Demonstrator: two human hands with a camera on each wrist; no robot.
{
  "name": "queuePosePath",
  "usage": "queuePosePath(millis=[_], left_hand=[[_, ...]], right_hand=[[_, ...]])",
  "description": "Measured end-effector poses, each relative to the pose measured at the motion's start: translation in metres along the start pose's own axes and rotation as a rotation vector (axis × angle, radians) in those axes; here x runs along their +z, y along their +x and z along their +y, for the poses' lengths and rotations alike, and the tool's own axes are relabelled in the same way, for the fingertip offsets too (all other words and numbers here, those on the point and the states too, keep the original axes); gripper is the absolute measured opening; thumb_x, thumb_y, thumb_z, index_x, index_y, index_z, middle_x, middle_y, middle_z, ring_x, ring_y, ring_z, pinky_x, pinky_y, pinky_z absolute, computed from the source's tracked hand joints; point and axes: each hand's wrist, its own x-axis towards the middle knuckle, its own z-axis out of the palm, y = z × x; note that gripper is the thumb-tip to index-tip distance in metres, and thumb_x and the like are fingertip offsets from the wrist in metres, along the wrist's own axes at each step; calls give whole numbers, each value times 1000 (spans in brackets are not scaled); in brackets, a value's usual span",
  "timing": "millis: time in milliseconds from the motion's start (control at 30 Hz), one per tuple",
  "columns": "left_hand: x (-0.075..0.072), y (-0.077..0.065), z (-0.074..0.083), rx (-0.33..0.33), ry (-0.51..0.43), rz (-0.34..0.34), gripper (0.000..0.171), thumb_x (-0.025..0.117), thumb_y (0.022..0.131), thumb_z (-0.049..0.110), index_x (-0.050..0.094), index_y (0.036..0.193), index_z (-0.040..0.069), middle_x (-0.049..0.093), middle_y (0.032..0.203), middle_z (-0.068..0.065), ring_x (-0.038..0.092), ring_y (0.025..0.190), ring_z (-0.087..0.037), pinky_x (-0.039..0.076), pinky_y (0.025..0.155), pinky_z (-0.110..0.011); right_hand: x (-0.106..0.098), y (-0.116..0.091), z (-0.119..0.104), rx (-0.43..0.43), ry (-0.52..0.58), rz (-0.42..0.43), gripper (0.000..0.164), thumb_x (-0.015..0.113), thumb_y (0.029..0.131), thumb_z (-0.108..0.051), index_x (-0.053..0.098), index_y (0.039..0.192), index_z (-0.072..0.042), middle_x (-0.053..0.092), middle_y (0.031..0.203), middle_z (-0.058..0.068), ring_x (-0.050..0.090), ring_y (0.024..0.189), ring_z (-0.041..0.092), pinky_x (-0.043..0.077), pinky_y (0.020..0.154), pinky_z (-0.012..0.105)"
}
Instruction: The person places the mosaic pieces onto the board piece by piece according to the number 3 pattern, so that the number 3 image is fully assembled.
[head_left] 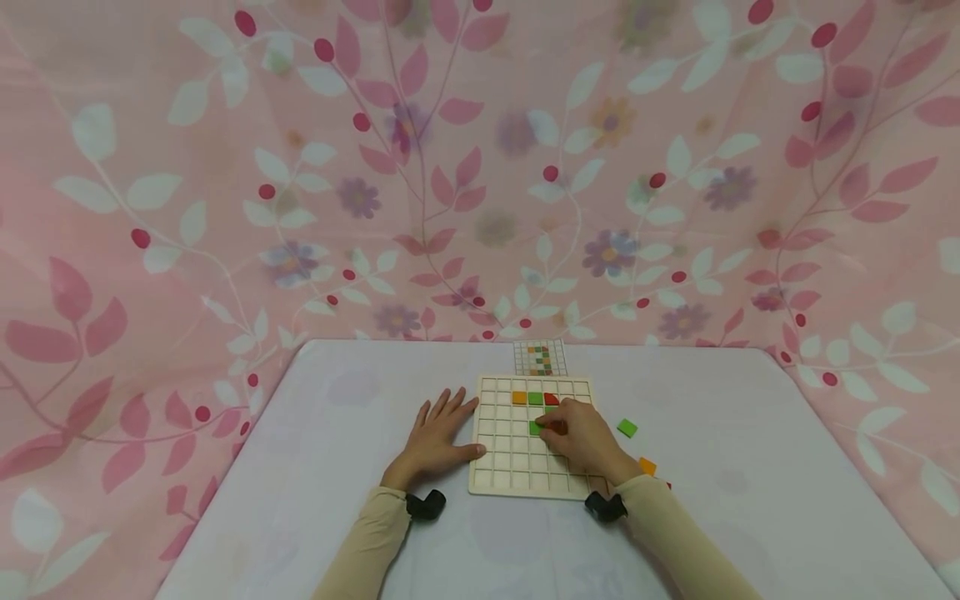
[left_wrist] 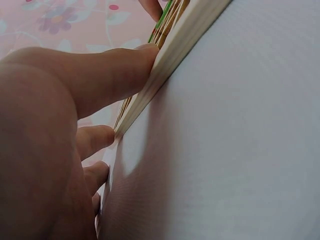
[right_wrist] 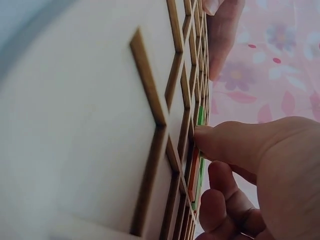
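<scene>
A wooden grid board lies on the table. My left hand is spread beside it, with thumb and fingertips on its left edge; the left wrist view shows the thumb against the board's side. Over the board's middle right, my right hand pinches an orange-red tile low at a cell, its thumb tip close to the grid. Just left of those fingers sits a green tile. Farther up, an orange tile, another green tile and a red piece fill a row.
A printed pattern card lies behind the board, near the table's back edge. Right of the board are a loose green tile, an orange tile and a bit of red, partly behind the right forearm. A floral curtain hangs behind the table.
</scene>
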Motion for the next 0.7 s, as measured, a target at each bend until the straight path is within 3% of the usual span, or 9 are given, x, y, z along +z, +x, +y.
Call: queuePosePath(millis=[233, 433, 533, 700], left_hand=[[2, 1, 1, -3, 0, 8, 87, 71, 94, 55, 39, 166, 18, 23, 177, -10, 10, 167, -36, 3, 131, -66], [4, 0, 0, 18, -11, 10, 87, 71, 93, 54, 40, 165, 16, 25, 176, -13, 11, 166, -39, 3, 130, -67], [7, 1, -4, 24, -2, 27, 88, 71, 93, 54, 40, 165, 16, 26, 176, -13, 12, 166, -39, 3, 130, -67], [11, 3, -9, 22, 11, 53, 87, 71, 93, 55, 40, 165, 18, 26, 177, -10, 12, 166, -37, 3, 130, -66]], right_hand=[[0, -4, 1, -7, -35, 38, 30, 84, 91, -21, 83, 120, -14, 55, 79, -7, 47, 70, 11, 36, 60, 23], [-14, -12, 7, -48, -46, 79, 36, 86, 91, -22, 80, 124, -8, 61, 82, -8, 48, 69, 7, 40, 59, 21], [-27, -17, 10, -53, -67, 54, 36, 85, 91, -21, 79, 124, -6, 64, 86, -7, 50, 70, 6, 42, 60, 21], [-47, -25, 15, 7, -100, -9, 39, 83, 93, -24, 77, 127, -6, 68, 96, -1, 58, 81, 12, 48, 66, 25]])
